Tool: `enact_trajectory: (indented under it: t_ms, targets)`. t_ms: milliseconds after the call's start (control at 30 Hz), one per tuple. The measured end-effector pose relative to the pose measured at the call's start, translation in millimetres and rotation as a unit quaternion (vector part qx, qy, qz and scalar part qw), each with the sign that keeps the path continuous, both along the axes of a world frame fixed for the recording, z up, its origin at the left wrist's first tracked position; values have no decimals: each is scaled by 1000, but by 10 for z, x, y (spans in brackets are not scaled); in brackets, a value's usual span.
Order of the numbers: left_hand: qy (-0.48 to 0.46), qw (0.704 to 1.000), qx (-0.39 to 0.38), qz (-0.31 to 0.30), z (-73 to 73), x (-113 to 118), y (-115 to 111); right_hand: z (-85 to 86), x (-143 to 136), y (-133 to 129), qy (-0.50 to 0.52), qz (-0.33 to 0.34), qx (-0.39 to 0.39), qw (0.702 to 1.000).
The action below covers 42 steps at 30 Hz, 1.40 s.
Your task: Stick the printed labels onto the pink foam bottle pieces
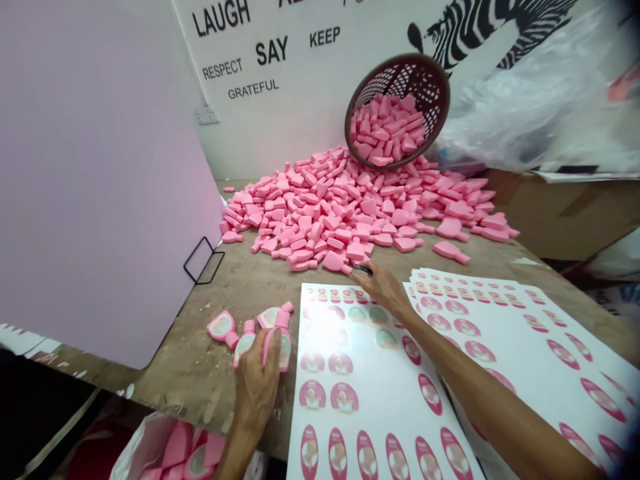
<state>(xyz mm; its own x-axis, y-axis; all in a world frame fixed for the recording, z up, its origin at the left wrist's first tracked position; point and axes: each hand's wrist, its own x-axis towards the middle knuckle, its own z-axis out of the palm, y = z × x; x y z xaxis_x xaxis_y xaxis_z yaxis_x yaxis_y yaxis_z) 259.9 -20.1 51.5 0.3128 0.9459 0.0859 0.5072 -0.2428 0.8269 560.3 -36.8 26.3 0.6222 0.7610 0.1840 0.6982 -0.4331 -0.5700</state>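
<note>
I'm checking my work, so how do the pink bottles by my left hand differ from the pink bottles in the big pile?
The bottles by your left hand show pale labels on their faces, while the piled bottles look plain pink. The bottles by your hand form a small cluster; the piled bottles make a large heap below the tipped basket. Both have wide bodies and narrow necks.

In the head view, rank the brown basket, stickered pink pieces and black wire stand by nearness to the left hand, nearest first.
1. Stickered pink pieces: at the left hand.
2. Black wire stand: farther forward, left.
3. Brown basket: farthest, back right.
</note>
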Motion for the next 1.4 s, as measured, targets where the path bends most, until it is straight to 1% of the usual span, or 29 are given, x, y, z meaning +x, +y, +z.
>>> enact_trajectory:
  t_ms: [67,133,200,267,333,367,400,433,467,500,533,567,600,667,700,733,767,833,933,1033,1100,1167,1300,1400]
  targets:
    - [66,990,121,20,-27,-70,133,-33,93,251,-10,5,-13,1000]
    - [87,971,222,22,3,-71,202,-28,115,380,-19,27,-27,999]
    - [84,957,277,9,83,-7,219,53,99,340,-28,57,-30,998]
    - [76,954,290,-25,194,113,206,234,56,135,-40,93,-28,995]
    - [64,956,272,-92,309,270,174,493,-23,-171,-39,161,-27,986]
    - [56,957,244,-144,359,354,148,630,-76,-335,-25,235,-25,971]
    - [49,956,199,-210,398,438,114,754,-131,-491,1,297,-31,954]
    - [42,949,132,-284,423,516,70,850,-185,-633,28,342,-43,938]
    - [34,933,54,-353,431,588,17,908,-228,-756,57,373,-51,925]
    - [23,914,-28,-404,423,650,-44,920,-256,-858,85,383,-55,918]
    - [5,898,-106,-426,398,702,-109,883,-266,-941,110,372,-51,920]
    - [-22,891,-179,-418,360,746,-175,800,-258,-1009,129,342,-38,930]
    - [-58,888,-241,-387,313,784,-237,679,-235,-1063,139,295,-19,945]
    - [-136,886,-328,-299,208,853,-342,375,-175,-1153,127,174,20,976]
    - [-167,881,-356,-265,157,890,-381,221,-151,-1192,105,120,30,987]
    - [-193,876,-370,-242,111,934,-411,81,-137,-1230,74,80,33,993]
    - [-209,874,-372,-231,70,985,-434,-33,-135,-1265,38,56,31,997]
    - [-219,878,-364,-221,2,1103,-462,-174,-158,-1319,-37,43,21,998]
    - [-196,890,-349,-221,-72,1268,-486,-217,-210,-1350,-125,58,16,990]
    - [-189,892,-342,-228,-130,1344,-501,-205,-218,-1349,-167,74,14,983]
    - [-199,887,-346,-234,-160,1349,-503,-214,-191,-1346,-170,81,14,982]
    - [-206,884,-348,-236,-183,1343,-499,-232,-155,-1341,-146,87,17,985]
    - [-197,890,-332,-241,-212,1340,-486,-256,-132,-1305,-89,76,29,993]
    - [-191,894,-319,-248,-225,1343,-480,-255,-165,-1284,-123,61,39,990]
